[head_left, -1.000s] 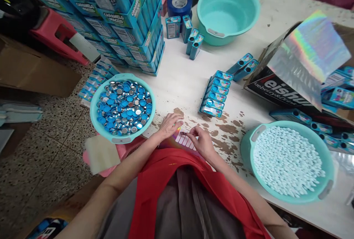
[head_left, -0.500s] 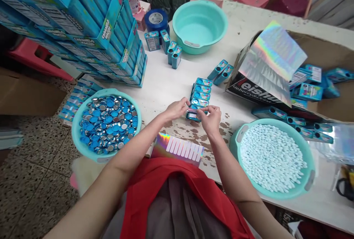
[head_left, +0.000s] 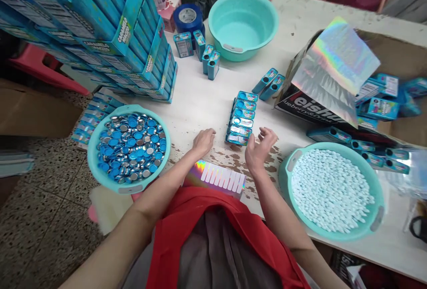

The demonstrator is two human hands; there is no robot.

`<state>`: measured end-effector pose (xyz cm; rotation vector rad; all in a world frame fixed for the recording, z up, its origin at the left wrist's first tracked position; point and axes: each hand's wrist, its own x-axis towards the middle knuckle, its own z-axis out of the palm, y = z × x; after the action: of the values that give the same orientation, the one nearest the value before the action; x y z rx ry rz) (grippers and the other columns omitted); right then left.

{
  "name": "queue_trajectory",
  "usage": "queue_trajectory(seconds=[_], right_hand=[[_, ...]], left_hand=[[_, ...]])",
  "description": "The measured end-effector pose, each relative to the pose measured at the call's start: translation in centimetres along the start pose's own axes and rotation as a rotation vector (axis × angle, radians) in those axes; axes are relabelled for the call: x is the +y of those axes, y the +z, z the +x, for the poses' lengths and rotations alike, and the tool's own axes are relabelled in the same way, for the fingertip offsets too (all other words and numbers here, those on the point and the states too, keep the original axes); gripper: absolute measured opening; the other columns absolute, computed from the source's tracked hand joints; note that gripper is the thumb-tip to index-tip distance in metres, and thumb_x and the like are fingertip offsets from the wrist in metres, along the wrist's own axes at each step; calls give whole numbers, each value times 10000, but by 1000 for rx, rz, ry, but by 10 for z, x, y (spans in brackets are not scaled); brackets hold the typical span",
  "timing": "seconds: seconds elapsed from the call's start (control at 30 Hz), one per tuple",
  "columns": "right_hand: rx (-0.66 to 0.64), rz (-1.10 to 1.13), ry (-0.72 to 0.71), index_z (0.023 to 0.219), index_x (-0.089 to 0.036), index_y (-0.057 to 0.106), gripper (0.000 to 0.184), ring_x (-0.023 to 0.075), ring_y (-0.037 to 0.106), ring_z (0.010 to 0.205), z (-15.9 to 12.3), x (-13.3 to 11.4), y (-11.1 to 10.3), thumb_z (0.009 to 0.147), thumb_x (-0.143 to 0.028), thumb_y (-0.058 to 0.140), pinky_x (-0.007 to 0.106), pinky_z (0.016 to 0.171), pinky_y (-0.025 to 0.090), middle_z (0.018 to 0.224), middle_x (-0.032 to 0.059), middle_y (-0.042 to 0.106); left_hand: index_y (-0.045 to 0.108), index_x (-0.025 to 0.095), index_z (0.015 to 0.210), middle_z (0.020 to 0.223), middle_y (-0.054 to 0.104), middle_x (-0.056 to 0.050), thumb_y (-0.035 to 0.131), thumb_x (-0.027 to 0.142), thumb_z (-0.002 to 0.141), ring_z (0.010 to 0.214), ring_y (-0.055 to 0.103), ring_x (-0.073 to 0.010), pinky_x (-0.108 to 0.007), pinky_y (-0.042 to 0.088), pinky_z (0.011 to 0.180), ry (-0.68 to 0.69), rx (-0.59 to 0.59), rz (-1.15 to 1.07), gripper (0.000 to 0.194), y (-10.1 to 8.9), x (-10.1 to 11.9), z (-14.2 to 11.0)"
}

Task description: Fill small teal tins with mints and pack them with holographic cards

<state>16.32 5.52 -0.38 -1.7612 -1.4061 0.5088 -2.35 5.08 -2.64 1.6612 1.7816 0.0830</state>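
A row of several small blue tins (head_left: 243, 114) stands on the table in front of me, tops facing up. Round blue lids show on the farther tins, and shiny strips lie across the tops of the nearest ones. My left hand (head_left: 203, 142) is left of the row, apart from it, fingers loosely stretched and nothing seen in them. Just right of the nearest tin is my right hand (head_left: 259, 150), its fingers spread and holding nothing visible. Between my forearms, close to the apron, lies a holographic sticker sheet (head_left: 215, 177) with pale strip labels.
A turquoise basin (head_left: 92, 157) of blue and silver lids is at left, another basin (head_left: 380, 200) of pale candies at right. Behind are a third basin (head_left: 243, 26), blue tape (head_left: 187, 16) and loose tins (head_left: 213, 64). Stacked display boxes (head_left: 110, 26) rise left; a carton (head_left: 312, 106) stands right.
Both hands have drawn away from the nearest tin, the left leftward and down, the right slightly rightward. The strip they held is out of the fingers; a shiny strip shows on that tin's top.
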Motion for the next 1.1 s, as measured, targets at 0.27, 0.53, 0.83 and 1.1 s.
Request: queue_trajectory(seconds=[0.27, 0.53, 0.83, 1.1], right_hand=[[-747, -53, -302, 1121, -220, 598, 279, 254, 535, 939, -121, -9, 39, 869, -248, 480, 410, 816, 493, 997, 109, 554], [-856, -198, -482, 1090, -193, 620, 260, 263, 511, 1023, -137, 2, 41, 878, -192, 470, 412, 887, 466, 1158, 145, 560], [-798, 36, -125, 728, -210, 566, 173, 152, 530, 613, -101, -35, 9, 860, -316, 531, 275, 612, 422, 663, -1, 588], [-334, 155, 123, 729, -193, 633, 212, 193, 546, 834, -34, -35, 2, 768, -400, 614, 307, 705, 450, 823, 41, 572]], left_hand=[[673, 175, 913, 868, 688, -42, 426, 287, 839, 825, 592, -173, -267, 443, 786, -44, -228, -165, 281, 8, -68, -74], [692, 157, 905, 902, 705, -78, 452, 261, 831, 850, 607, -199, -284, 437, 770, -172, -170, -188, 272, 17, -64, -70], [601, 192, 1128, 1085, 651, -70, 456, 345, 870, 996, 578, -176, -294, 437, 879, 56, -33, -557, 333, 2, -46, -93], [583, 170, 870, 572, 496, 50, 462, 370, 826, 546, 493, -103, -209, 369, 550, 174, -291, -663, 238, -42, 8, -36]])
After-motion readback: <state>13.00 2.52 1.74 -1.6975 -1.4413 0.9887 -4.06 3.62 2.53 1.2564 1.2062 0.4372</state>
